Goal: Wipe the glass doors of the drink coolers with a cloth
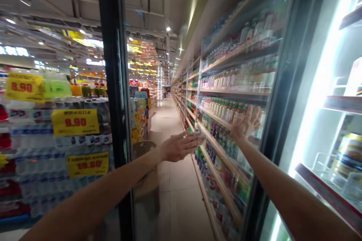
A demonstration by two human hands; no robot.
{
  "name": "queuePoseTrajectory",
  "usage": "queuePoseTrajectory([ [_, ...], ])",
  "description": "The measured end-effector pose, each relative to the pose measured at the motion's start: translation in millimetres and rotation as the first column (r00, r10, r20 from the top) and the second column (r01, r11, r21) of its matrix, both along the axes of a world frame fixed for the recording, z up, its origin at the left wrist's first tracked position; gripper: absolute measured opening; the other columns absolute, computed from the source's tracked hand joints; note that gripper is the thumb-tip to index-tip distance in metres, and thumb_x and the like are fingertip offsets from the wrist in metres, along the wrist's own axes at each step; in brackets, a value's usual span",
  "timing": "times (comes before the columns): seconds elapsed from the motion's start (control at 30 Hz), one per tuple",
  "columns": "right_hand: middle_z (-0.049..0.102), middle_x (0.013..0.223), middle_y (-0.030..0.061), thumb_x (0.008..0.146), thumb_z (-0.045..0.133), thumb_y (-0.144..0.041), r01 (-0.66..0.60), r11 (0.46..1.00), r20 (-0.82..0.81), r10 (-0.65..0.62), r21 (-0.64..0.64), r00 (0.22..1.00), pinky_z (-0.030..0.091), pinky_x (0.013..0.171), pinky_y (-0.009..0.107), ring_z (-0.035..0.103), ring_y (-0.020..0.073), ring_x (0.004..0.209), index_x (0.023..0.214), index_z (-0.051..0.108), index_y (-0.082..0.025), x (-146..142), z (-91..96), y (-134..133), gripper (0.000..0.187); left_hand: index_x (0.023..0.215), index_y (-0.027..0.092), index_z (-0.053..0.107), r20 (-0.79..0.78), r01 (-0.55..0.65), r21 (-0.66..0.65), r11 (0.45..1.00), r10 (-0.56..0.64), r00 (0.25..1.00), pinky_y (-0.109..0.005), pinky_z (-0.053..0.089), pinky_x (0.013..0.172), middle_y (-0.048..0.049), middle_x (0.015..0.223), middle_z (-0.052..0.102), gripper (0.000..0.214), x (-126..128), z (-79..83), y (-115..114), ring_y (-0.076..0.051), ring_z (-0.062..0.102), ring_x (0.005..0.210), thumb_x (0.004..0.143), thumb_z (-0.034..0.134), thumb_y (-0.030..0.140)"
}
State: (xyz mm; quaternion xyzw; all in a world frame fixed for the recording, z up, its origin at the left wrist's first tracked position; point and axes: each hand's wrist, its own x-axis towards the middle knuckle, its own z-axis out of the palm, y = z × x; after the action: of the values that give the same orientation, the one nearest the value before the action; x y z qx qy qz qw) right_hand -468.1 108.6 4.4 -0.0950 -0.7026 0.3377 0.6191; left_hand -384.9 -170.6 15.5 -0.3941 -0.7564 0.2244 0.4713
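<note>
Both my arms reach forward at the glass door [189, 196] of a lit fridge, which stands open in front of me in a black frame [114, 67]. My left hand [181, 146] is stretched out sideways, fingers extended toward the right and slightly blurred, with nothing seen in it. Higher and further right, my right hand [246, 123] is raised with its fingers apart and holds nothing. Both hands appear against the pane; whether either one touches the glass I cannot tell.
At the right, the fridge's shelves [342, 104] hold packages and a yellow-and-white can [349, 154]. Through the glass, shelves of bottles [226, 111] run along an aisle floor [166, 113]. Bottled-water packs [36, 165] with yellow price signs [75, 122] are stacked at left, near a brown bin-like container [145, 173].
</note>
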Motion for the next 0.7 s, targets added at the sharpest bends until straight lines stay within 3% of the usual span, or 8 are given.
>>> queuePoseTrajectory([
  [0.1, 0.036, 0.139, 0.0163, 0.089, 0.026, -0.035, -0.025, 1.0, -0.004, 0.025, -0.002, 1.0, 0.032, 0.093, 0.057, 0.028, 0.0317, 0.129, 0.135, 0.042, -0.02, 1, -0.1, -1, 0.051, 0.128, 0.031, 0.047, -0.136, 0.055, 0.03, 0.998, -0.051, 0.989, -0.036, 0.014, 0.116, 0.0056, 0.147, 0.033, 0.04, -3, 22.3, -17, -0.013, 0.016, 0.14, 0.089, 0.039, 0.034],
  [0.23, 0.036, 0.139, 0.0158, 0.088, 0.027, -0.036, -0.023, 1.0, -0.02, 0.023, 0.001, 1.0, 0.031, 0.094, 0.059, 0.029, 0.0324, 0.128, 0.135, 0.042, -0.019, 0, -0.6, -2, 0.052, 0.133, 0.018, 0.041, -0.292, -0.006, 0.481, 0.877, 0.167, 0.942, -0.054, 0.016, 0.112, -0.0111, 0.149, 0.028, 0.046, -6, 63.3, -33, -0.025, 0.011, 0.141, 0.089, 0.04, 0.033],
  [0.33, 0.035, 0.14, 0.0159, 0.087, 0.029, -0.038, -0.012, 1.0, -0.039, 0.012, 0.004, 0.999, 0.028, 0.096, 0.061, 0.027, 0.0331, 0.129, 0.135, 0.041, -0.019, -2, -1.1, -2, 0.053, 0.128, 0.022, 0.047, -0.307, 0.032, 0.177, 0.984, 0.024, 0.951, -0.045, 0.016, 0.115, -0.0046, 0.147, 0.034, 0.041, -5, 38.9, -23, -0.021, 0.011, 0.141, 0.088, 0.04, 0.03],
  [0.43, 0.035, 0.14, 0.0147, 0.088, 0.028, -0.039, 0.0, 1.0, -0.057, 0.0, 0.009, 0.998, 0.027, 0.097, 0.061, 0.026, 0.033, 0.13, 0.135, 0.041, -0.021, -3, -1.8, -2, 0.052, 0.124, 0.032, 0.05, -0.237, 0.081, -0.139, 0.987, -0.113, 0.965, -0.032, 0.015, 0.117, 0.0076, 0.143, 0.04, 0.036, -4, 24.4, -17, -0.012, 0.015, 0.14, 0.089, 0.038, 0.03],
  [0.53, 0.033, 0.141, 0.0143, 0.088, 0.027, -0.038, -0.009, 1.0, -0.054, 0.01, 0.02, 0.998, 0.029, 0.096, 0.06, 0.026, 0.0326, 0.13, 0.136, 0.039, -0.022, -3, -2.2, -1, 0.052, 0.13, 0.027, 0.045, -0.292, 0.05, 0.16, 0.986, -0.001, 0.956, -0.041, 0.015, 0.116, 0.0007, 0.146, 0.036, 0.041, -5, 63.1, -26, -0.017, 0.019, 0.14, 0.09, 0.037, 0.033],
  [0.63, 0.033, 0.142, 0.0142, 0.089, 0.026, -0.038, -0.007, 1.0, -0.045, 0.007, 0.02, 0.999, 0.03, 0.096, 0.058, 0.026, 0.0323, 0.13, 0.136, 0.04, -0.022, -3, -2.5, -1, 0.052, 0.133, 0.019, 0.041, -0.33, 0.064, 0.601, 0.797, 0.175, 0.928, -0.051, 0.017, 0.114, -0.0074, 0.15, 0.027, 0.046, -8, 104.5, -26, -0.026, 0.017, 0.14, 0.088, 0.039, 0.03],
  [0.67, 0.033, 0.143, 0.0144, 0.089, 0.026, -0.038, 0.008, 1.0, -0.047, -0.007, 0.021, 0.999, 0.03, 0.096, 0.057, 0.027, 0.0321, 0.129, 0.136, 0.04, -0.021, -3, -2.8, -1, 0.052, 0.134, 0.019, 0.04, -0.313, 0.057, 0.642, 0.764, 0.193, 0.93, -0.051, 0.019, 0.113, -0.0071, 0.151, 0.025, 0.048, -9, 107.5, -20, -0.026, 0.015, 0.141, 0.087, 0.04, 0.029],
  [0.7, 0.033, 0.143, 0.0145, 0.089, 0.027, -0.038, 0.023, 0.999, -0.053, -0.021, 0.024, 0.998, 0.029, 0.096, 0.057, 0.029, 0.0318, 0.129, 0.137, 0.04, -0.021, -4, -3.2, -1, 0.052, 0.135, 0.019, 0.038, -0.288, 0.034, 0.598, 0.801, 0.175, 0.942, -0.05, 0.019, 0.113, -0.0064, 0.152, 0.023, 0.049, -10, 104.4, -12, -0.026, 0.012, 0.141, 0.087, 0.04, 0.028],
])
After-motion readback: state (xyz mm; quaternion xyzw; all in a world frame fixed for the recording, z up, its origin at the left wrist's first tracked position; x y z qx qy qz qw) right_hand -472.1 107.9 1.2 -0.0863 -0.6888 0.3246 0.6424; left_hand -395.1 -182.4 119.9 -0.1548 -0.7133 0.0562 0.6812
